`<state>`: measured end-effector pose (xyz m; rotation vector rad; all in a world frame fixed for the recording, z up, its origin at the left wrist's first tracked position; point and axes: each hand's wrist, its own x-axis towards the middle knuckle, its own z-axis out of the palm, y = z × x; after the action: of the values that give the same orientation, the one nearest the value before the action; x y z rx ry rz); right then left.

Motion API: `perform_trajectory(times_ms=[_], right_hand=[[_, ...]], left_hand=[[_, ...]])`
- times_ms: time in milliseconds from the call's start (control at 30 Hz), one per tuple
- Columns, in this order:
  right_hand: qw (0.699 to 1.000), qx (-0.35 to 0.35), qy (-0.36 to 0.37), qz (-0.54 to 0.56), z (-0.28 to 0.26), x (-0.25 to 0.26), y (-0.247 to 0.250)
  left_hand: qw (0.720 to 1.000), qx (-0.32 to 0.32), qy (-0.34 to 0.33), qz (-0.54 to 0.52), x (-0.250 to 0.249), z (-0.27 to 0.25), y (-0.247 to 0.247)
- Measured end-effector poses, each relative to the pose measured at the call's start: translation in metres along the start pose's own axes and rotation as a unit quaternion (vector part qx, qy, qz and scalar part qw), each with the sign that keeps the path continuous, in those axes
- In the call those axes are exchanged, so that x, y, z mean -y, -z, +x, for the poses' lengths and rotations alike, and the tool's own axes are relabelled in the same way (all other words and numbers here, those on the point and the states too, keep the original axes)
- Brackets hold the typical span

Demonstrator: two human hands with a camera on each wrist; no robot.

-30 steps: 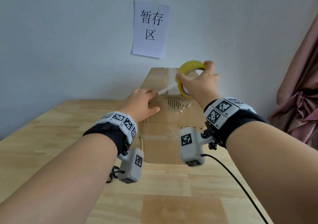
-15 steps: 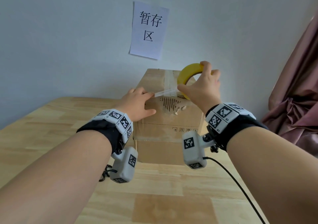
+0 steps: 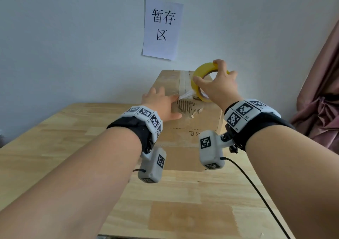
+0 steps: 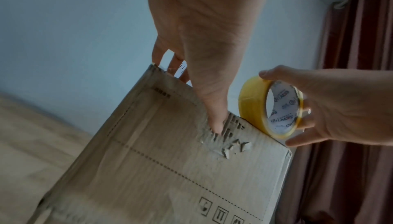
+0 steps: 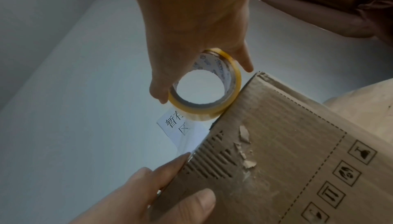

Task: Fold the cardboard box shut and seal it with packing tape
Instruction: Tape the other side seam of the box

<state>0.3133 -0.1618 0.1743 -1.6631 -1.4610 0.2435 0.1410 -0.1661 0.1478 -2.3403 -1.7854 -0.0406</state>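
Two hands work at the cardboard box (image 3: 185, 123), which stands on the wooden table (image 3: 55, 147) with its long axis running away from me toward the wall. My left hand (image 3: 161, 104) lies flat, fingers straight, on the box's near top edge. My right hand (image 3: 218, 88) grips the yellow tape roll (image 3: 200, 79), upright on the box top, a clear strip (image 3: 185, 96) stretching to my left fingertips.

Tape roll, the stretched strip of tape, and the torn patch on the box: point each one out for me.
Tape roll (image 4: 253, 103): left wrist view, on its yellow outer band.
Stretched strip of tape (image 3: 186, 96): head view, mid-span between the roll and the left fingertips.
Torn patch (image 5: 214, 158): right wrist view, on the exposed corrugated ribs.
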Motion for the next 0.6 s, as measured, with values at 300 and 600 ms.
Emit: perform_trajectory(times_ms=[300,600], right_hand=[[1.0,-0.003,0.004,-0.011,-0.002,0.002,-0.001],[1.0,-0.01,0.015,-0.01,-0.002,-0.001,-0.001]], left_hand=[[0.992,-0.111,0.009,-0.066,0.035,-0.013,-0.02],[0.991,-0.065,-0.066,-0.097,-0.013,0.005,-0.006]])
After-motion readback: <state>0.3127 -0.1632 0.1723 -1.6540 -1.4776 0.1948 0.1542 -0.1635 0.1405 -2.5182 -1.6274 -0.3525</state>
